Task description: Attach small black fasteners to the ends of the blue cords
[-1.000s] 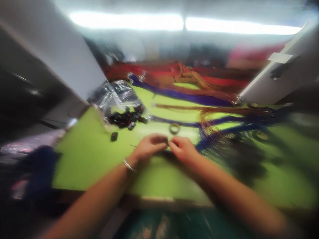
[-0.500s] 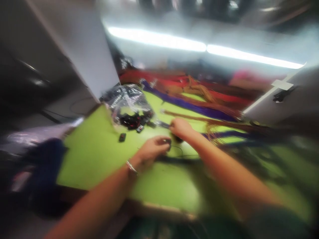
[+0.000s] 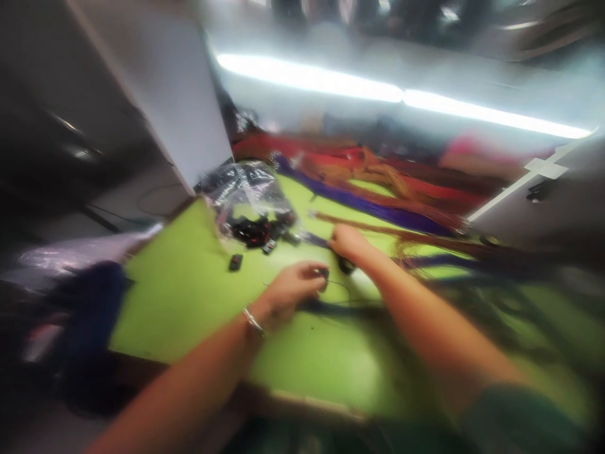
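My left hand [image 3: 293, 287], with a bracelet on its wrist, pinches a small black connector [image 3: 323, 273] between thumb and fingers. A thin dark wire [image 3: 348, 291] curves away from that connector to the right. Further from me, my right hand [image 3: 350, 243] is closed on the end part of a blue-violet wire bundle [image 3: 316, 239]; its fingertips are partly hidden. A dark round object [image 3: 346, 265] lies just under the right hand, too blurred to name. Beneath the left hand runs another dark blue wire bundle [image 3: 338, 308].
A clear plastic bag [image 3: 250, 183] spills several black connectors [image 3: 255, 230] onto the green table [image 3: 165, 296]. One loose connector [image 3: 235, 262] lies apart. Brown wires [image 3: 368, 223], a violet bundle [image 3: 359, 202] and red wires [image 3: 331, 148] stretch across the back. A white panel [image 3: 189, 94] stands left.
The whole view has shifted slightly to the right. Both hands keep nearly the same places over the table, the left with the connector and the right at the blue-violet wires.
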Motion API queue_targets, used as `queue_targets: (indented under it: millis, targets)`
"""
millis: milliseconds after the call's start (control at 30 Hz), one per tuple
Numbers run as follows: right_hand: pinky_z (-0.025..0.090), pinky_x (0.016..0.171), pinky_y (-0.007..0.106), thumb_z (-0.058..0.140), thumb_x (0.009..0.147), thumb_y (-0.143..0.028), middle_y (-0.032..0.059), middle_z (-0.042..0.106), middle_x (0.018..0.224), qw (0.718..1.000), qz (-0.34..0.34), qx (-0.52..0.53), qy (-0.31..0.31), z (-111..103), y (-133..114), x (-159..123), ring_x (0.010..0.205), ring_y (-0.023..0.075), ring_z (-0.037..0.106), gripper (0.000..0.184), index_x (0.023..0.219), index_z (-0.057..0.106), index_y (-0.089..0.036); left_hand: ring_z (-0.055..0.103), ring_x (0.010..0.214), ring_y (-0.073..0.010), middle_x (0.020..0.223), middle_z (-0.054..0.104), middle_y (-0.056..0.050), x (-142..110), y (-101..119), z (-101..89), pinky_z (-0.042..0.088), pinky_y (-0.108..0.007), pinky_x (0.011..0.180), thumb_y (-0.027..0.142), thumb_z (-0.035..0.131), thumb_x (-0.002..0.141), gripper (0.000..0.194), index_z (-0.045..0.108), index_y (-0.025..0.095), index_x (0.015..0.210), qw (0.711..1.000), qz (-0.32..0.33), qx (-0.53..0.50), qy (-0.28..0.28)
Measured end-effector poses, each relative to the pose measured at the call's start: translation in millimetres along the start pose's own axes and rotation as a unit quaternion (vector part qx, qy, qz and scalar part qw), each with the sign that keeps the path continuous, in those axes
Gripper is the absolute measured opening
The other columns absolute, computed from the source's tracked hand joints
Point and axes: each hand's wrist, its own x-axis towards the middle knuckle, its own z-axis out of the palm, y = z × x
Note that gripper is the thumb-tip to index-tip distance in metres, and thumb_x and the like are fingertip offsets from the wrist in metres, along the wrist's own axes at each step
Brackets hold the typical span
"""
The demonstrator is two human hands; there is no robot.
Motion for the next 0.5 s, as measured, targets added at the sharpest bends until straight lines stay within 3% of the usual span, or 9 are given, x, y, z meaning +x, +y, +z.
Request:
queue_targets:
  millis: [267, 500]
  targets:
    - [0.032, 0.055, 0.022, 0.056, 0.077, -0.028, 0.0049, 0.066, 0.073, 0.998, -0.047, 0.026, 0.011, -4.0, 11.9, 1.2, 0.060, 0.0110, 0.050, 0.018, 0.075, 0.069, -0.016, 0.056, 0.071, -0.0112, 0.080, 0.060, -0.004, -0.2, 0.3, -1.2, 0.040, -0.024, 0.062, 0.024, 0.075, 0.064, 0.042, 0.063, 0.013, 0.103, 1.000, -0.001, 0.006, 0.003]
    - [0.030, 0.053, 0.024, 0.056, 0.075, -0.022, 0.0070, 0.066, 0.073, 0.998, -0.046, -0.008, 0.042, -19.9, 7.6, -7.7, 0.059, 0.0120, 0.049, 0.014, 0.074, 0.068, -0.015, 0.056, 0.070, -0.0114, 0.080, 0.061, -0.004, -0.2, 2.5, -1.6, 0.040, -0.024, 0.062, 0.024, 0.075, 0.064, 0.041, 0.064, 0.013, 0.102, 1.000, 0.009, 0.009, 0.009]
